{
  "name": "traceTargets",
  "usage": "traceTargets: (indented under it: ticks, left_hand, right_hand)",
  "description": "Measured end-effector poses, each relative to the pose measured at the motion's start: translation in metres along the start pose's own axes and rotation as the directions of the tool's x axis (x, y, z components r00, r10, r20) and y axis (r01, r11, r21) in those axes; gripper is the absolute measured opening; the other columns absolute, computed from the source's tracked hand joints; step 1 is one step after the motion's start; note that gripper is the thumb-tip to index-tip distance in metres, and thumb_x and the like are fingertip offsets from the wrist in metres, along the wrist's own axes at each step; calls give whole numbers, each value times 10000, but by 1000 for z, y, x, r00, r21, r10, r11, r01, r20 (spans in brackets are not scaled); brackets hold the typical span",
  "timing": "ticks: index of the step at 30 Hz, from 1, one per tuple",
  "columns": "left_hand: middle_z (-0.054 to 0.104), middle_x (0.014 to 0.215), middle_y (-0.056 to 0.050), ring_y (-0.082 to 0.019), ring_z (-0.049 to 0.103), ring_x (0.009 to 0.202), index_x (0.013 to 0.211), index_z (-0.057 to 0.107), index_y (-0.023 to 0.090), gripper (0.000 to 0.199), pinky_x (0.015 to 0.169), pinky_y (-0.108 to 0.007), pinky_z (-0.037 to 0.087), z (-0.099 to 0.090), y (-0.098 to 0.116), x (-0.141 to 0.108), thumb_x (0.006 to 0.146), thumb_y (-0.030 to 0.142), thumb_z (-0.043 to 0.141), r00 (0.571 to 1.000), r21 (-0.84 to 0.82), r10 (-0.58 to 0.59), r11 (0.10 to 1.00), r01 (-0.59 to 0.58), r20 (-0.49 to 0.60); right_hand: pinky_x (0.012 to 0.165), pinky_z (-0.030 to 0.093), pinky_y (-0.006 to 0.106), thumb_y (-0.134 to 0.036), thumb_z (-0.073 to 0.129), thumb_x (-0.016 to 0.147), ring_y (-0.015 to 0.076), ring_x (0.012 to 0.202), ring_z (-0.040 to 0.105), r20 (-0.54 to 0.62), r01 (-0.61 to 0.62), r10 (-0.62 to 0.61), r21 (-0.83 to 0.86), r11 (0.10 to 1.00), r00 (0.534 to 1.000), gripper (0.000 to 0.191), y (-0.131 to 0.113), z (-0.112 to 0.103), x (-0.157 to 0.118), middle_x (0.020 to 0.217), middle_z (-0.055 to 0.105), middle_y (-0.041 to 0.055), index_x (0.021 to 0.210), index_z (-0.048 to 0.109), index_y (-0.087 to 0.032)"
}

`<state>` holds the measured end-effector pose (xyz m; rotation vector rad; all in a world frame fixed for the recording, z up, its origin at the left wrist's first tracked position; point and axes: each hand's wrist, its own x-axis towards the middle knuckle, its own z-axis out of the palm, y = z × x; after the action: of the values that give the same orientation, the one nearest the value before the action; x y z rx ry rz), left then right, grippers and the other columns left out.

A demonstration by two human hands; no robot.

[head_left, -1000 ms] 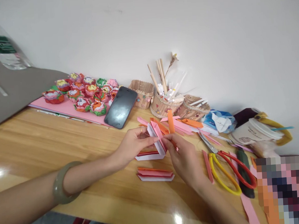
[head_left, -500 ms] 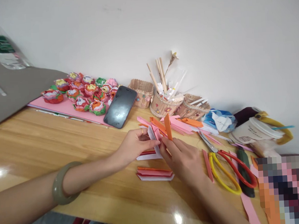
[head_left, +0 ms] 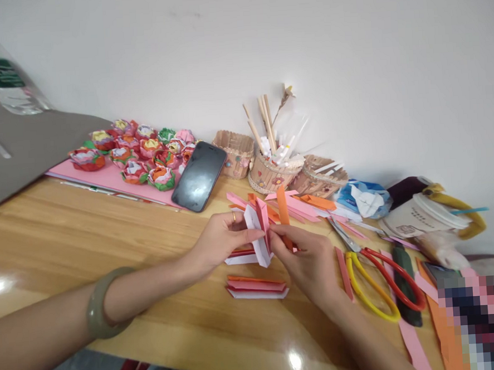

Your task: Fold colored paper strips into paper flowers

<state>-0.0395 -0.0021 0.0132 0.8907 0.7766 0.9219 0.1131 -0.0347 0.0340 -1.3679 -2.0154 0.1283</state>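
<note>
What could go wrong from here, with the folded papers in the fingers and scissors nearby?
The folded white and pink strips, pinched by the left hand's fingertips, might slip apart.
The orange strip standing up from the right hand could get bent.
The scissors lie beside the right forearm, which may bump them.

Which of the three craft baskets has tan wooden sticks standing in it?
The middle basket: tan sticks rise from it; neither neighbour shows any.

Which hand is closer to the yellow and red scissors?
Right. The right hand is just left of the scissors; the left hand is farther left, across the folded paper.
</note>
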Motion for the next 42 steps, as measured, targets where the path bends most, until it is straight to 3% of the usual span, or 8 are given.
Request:
traceTargets:
  ticks: [4, 7, 10, 15, 20, 26, 31, 42]
  left_hand:
    - [666, 719, -10, -150, 610, 665, 739, 652, 138, 307, 694, -319, 497, 0, 0, -1, 529, 315, 790, 999, -10, -53, 999, 53, 3]
    - [630, 659, 11, -136, 580, 628, 672, 626, 147, 249, 652, -300, 487, 1, 0, -2, 544, 299, 775, 999, 47, -33, 998, 32, 14]
    - [589, 601, 25, -123, 550, 597, 595, 592, 150, 223, 623, -280, 469, 1, 0, -2, 549, 284, 764, 1000, 118, 3, 993, -5, 17]
    - [608, 636, 27, -124, 564, 610, 636, 603, 156, 216, 635, -283, 471, 1, 1, -2, 555, 291, 751, 999, 45, -46, 998, 45, 27]
    - [572, 595, 36, -110, 527, 589, 589, 594, 151, 188, 612, -262, 449, 1, 1, -2, 566, 263, 743, 999, 119, 8, 993, -14, 45]
    - [611, 650, 21, -128, 565, 620, 649, 607, 157, 230, 630, -280, 476, 1, 0, -3, 558, 308, 755, 998, 51, -46, 998, 44, 30]
    - [563, 581, 42, -108, 528, 578, 579, 580, 156, 190, 603, -259, 459, 2, 0, -3, 570, 256, 741, 999, 105, 6, 994, -10, 44]
    - [600, 619, 32, -120, 559, 609, 628, 590, 156, 132, 628, -269, 467, 3, 4, -3, 606, 219, 704, 1000, 95, -8, 995, 5, 27]
  right_hand:
    - [451, 372, 179, -147, 489, 815, 76, 431, 494, -45, 165, -173, -135, 977, 984, 205, 3, 2, -3, 516, 596, -15, 698, 657, -159]
    - [445, 364, 180, -145, 487, 822, 80, 438, 512, -35, 219, -235, -250, 943, 971, 212, 6, 3, -5, 518, 609, -5, 680, 643, -168]
    - [453, 375, 179, -145, 483, 818, 81, 443, 519, -35, 207, -222, -247, 947, 974, 220, 6, 3, -4, 526, 616, -2, 661, 635, -173]
    - [445, 373, 176, -146, 484, 807, 78, 436, 505, -58, 119, -128, -134, 984, 990, 207, 3, 2, -3, 516, 600, -17, 654, 618, -176]
    - [455, 379, 185, -139, 486, 802, 86, 441, 521, -69, 178, -194, -191, 965, 979, 212, 4, 4, -4, 521, 608, -7, 644, 622, -175]
    - [440, 378, 179, -152, 484, 804, 81, 427, 512, -74, 90, -100, -132, 987, 992, 204, 2, 3, -3, 512, 605, -18, 660, 625, -179]
    - [450, 380, 182, -146, 490, 811, 85, 438, 536, -106, 161, -185, -199, 967, 977, 214, 2, 5, -4, 523, 625, -8, 653, 632, -174]
    - [437, 386, 181, -180, 503, 808, 89, 415, 536, -43, -99, 99, -6, 995, 994, 172, -1, 6, -4, 502, 624, -27, 738, 659, -168]
